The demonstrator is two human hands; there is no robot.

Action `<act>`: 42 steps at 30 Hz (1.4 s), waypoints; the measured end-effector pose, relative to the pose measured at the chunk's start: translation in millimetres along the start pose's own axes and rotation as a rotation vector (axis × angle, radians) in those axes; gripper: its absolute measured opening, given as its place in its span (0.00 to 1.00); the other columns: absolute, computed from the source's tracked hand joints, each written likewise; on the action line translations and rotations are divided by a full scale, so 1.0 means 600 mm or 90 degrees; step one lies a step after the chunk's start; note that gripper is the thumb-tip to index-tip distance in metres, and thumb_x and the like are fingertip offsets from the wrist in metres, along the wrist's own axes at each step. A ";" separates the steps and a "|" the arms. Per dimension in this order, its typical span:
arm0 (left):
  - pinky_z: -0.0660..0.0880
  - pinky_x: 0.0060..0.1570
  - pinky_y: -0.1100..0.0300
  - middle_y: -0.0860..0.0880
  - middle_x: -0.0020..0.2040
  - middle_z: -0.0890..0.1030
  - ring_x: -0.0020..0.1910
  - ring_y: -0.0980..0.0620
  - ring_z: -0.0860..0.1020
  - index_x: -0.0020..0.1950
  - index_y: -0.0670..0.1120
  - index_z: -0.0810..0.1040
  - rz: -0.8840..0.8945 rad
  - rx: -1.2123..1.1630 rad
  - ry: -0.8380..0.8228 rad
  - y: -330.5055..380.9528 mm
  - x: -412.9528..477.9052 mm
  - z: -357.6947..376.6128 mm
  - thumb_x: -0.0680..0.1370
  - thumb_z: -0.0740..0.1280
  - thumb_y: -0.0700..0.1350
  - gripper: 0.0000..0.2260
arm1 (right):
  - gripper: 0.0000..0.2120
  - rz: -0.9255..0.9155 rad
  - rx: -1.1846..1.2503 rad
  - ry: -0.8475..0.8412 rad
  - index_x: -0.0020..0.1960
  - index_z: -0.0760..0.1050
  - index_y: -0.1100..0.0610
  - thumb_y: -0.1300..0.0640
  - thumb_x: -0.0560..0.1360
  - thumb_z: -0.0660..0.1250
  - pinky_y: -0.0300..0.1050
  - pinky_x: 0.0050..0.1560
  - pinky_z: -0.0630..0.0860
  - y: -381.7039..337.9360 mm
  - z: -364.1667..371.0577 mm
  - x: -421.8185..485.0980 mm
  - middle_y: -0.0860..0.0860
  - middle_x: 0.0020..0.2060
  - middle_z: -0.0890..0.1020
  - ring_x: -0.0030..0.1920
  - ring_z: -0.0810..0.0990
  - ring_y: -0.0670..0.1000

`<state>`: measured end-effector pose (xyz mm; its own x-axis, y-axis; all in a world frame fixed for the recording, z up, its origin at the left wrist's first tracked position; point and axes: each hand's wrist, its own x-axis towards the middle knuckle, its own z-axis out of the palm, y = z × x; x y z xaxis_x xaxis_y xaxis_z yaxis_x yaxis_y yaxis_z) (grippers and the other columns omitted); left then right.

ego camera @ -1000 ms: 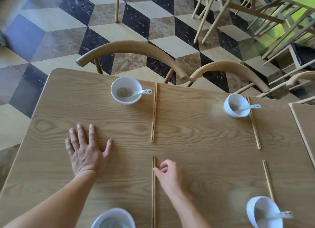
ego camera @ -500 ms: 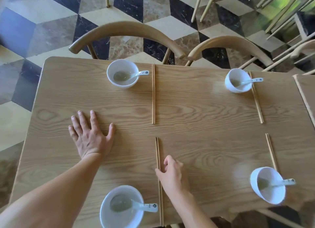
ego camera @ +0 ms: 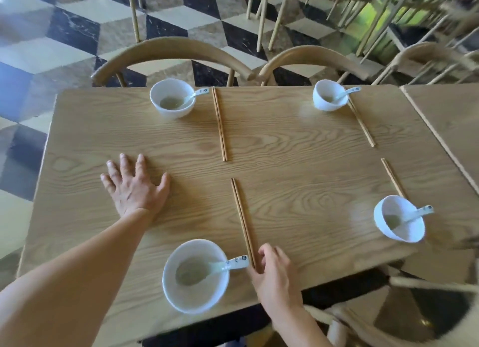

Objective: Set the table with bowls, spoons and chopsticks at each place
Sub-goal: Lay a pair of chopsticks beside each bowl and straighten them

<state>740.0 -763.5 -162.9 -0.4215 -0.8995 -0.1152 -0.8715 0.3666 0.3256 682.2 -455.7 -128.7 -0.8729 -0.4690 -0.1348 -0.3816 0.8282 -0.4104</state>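
Wooden chopsticks (ego camera: pixel 242 217) lie just right of the near bowl (ego camera: pixel 195 276), beside its spoon (ego camera: pixel 223 266) handle. Right hand (ego camera: pixel 274 274) pinches their near end, fingers curled; left hand (ego camera: pixel 134 188) rests flat and spread on the table (ego camera: pixel 298 165), beyond the bowl. Advised: nudge lightly, keeping the pair parallel.

Four white bowls (ego camera: pixel 172 97), each with a white spoon (ego camera: pixel 224 265) (dark marks printed on the handle). Chopsticks (ego camera: pixel 243 221) are seen in light brown. Table (ego camera: pixel 298 170): pale wood, wavy grain. Floor (ego camera: pixel 77 27) is patterned in black, cream and tan cubes.
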 end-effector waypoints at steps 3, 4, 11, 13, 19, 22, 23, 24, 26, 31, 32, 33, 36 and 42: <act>0.45 0.77 0.46 0.47 0.81 0.56 0.80 0.44 0.50 0.78 0.55 0.61 0.090 0.026 0.005 -0.062 -0.055 -0.011 0.79 0.53 0.65 0.29 | 0.12 -0.025 0.033 0.010 0.42 0.75 0.56 0.52 0.68 0.75 0.39 0.34 0.67 0.009 0.013 -0.011 0.45 0.35 0.70 0.34 0.70 0.49; 0.46 0.77 0.47 0.48 0.81 0.57 0.80 0.45 0.51 0.78 0.56 0.62 0.087 0.024 0.013 -0.085 -0.084 -0.013 0.78 0.51 0.65 0.29 | 0.13 -0.028 0.036 0.017 0.42 0.75 0.56 0.51 0.67 0.76 0.40 0.35 0.69 0.010 0.018 -0.010 0.45 0.35 0.70 0.34 0.71 0.49; 0.46 0.77 0.48 0.52 0.81 0.53 0.80 0.48 0.48 0.79 0.62 0.55 -0.026 0.036 0.049 -0.141 -0.223 -0.006 0.80 0.51 0.63 0.27 | 0.40 -0.094 0.067 0.017 0.39 0.70 0.55 0.62 0.31 0.85 0.38 0.35 0.70 0.033 0.087 0.009 0.59 0.25 0.78 0.25 0.80 0.56; 0.46 0.77 0.49 0.52 0.81 0.55 0.80 0.48 0.49 0.79 0.62 0.56 -0.038 0.032 0.066 -0.138 -0.230 -0.002 0.79 0.53 0.63 0.27 | 0.46 -0.118 0.098 0.026 0.42 0.64 0.56 0.64 0.30 0.85 0.36 0.30 0.71 0.040 0.093 0.006 0.56 0.27 0.77 0.27 0.80 0.56; 0.48 0.77 0.48 0.52 0.80 0.59 0.80 0.47 0.53 0.77 0.62 0.61 -0.039 0.032 0.084 -0.141 -0.226 0.000 0.78 0.56 0.63 0.27 | 0.35 -0.190 0.100 0.062 0.31 0.68 0.55 0.69 0.31 0.82 0.33 0.27 0.68 0.054 0.094 0.010 0.49 0.25 0.70 0.25 0.72 0.46; 0.48 0.76 0.48 0.51 0.80 0.60 0.79 0.47 0.54 0.77 0.61 0.61 -0.037 0.040 0.091 -0.141 -0.225 0.004 0.78 0.53 0.65 0.28 | 0.30 -0.235 0.100 0.118 0.26 0.72 0.55 0.70 0.30 0.81 0.31 0.26 0.66 0.051 0.087 0.018 0.44 0.30 0.62 0.32 0.64 0.47; 0.49 0.76 0.47 0.51 0.79 0.61 0.79 0.47 0.55 0.77 0.61 0.62 -0.036 0.037 0.096 -0.142 -0.225 0.004 0.76 0.52 0.65 0.28 | 0.28 -0.247 0.101 0.143 0.24 0.72 0.56 0.70 0.30 0.80 0.30 0.25 0.66 0.048 0.084 0.022 0.44 0.30 0.61 0.32 0.60 0.45; 0.49 0.76 0.47 0.51 0.79 0.62 0.79 0.46 0.55 0.77 0.61 0.63 -0.037 0.035 0.101 -0.141 -0.224 0.003 0.75 0.51 0.66 0.29 | 0.26 -0.254 0.105 0.172 0.23 0.72 0.57 0.70 0.30 0.81 0.30 0.25 0.65 0.045 0.083 0.026 0.43 0.30 0.61 0.32 0.57 0.42; 0.49 0.76 0.48 0.51 0.79 0.62 0.79 0.47 0.56 0.76 0.61 0.63 -0.037 0.039 0.106 -0.140 -0.224 0.004 0.74 0.50 0.66 0.30 | 0.26 -0.251 0.113 0.191 0.22 0.72 0.58 0.69 0.30 0.81 0.30 0.25 0.65 0.041 0.079 0.027 0.43 0.30 0.60 0.33 0.54 0.38; 0.50 0.76 0.48 0.50 0.78 0.64 0.79 0.46 0.56 0.76 0.60 0.65 -0.039 0.035 0.119 -0.139 -0.225 0.005 0.74 0.52 0.65 0.30 | 0.26 -0.241 0.111 0.185 0.22 0.72 0.56 0.68 0.31 0.82 0.30 0.24 0.65 0.036 0.081 0.021 0.41 0.29 0.60 0.31 0.55 0.37; 0.50 0.76 0.47 0.50 0.78 0.64 0.79 0.46 0.56 0.76 0.60 0.65 -0.040 0.034 0.120 -0.139 -0.225 0.006 0.75 0.53 0.65 0.29 | 0.26 -0.235 0.112 0.173 0.22 0.73 0.55 0.68 0.32 0.82 0.30 0.23 0.65 0.038 0.084 0.020 0.41 0.29 0.60 0.30 0.55 0.38; 0.50 0.76 0.47 0.50 0.79 0.63 0.79 0.46 0.57 0.76 0.60 0.65 -0.040 0.035 0.121 -0.140 -0.225 0.007 0.75 0.55 0.64 0.29 | 0.26 -0.229 0.114 0.162 0.23 0.73 0.55 0.68 0.32 0.82 0.30 0.22 0.64 0.039 0.086 0.020 0.41 0.29 0.60 0.28 0.55 0.38; 0.50 0.75 0.47 0.50 0.78 0.64 0.78 0.46 0.57 0.76 0.60 0.66 -0.042 0.037 0.123 -0.138 -0.224 0.008 0.75 0.55 0.64 0.29 | 0.26 -0.230 0.113 0.145 0.23 0.73 0.56 0.68 0.31 0.82 0.30 0.21 0.64 0.039 0.089 0.020 0.41 0.29 0.60 0.26 0.54 0.38; 0.51 0.76 0.46 0.50 0.78 0.65 0.78 0.46 0.58 0.75 0.59 0.67 -0.037 0.028 0.136 -0.137 -0.226 0.006 0.74 0.53 0.65 0.30 | 0.27 -0.199 0.033 0.051 0.22 0.68 0.46 0.45 0.33 0.83 0.22 0.30 0.56 0.032 0.082 0.012 0.40 0.27 0.59 0.25 0.55 0.37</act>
<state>867.8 -670.6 -177.5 -0.3121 -0.9474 0.0712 -0.9048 0.3192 0.2817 683.7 -458.1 -181.7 -0.7380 -0.6706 0.0745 -0.6203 0.6309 -0.4660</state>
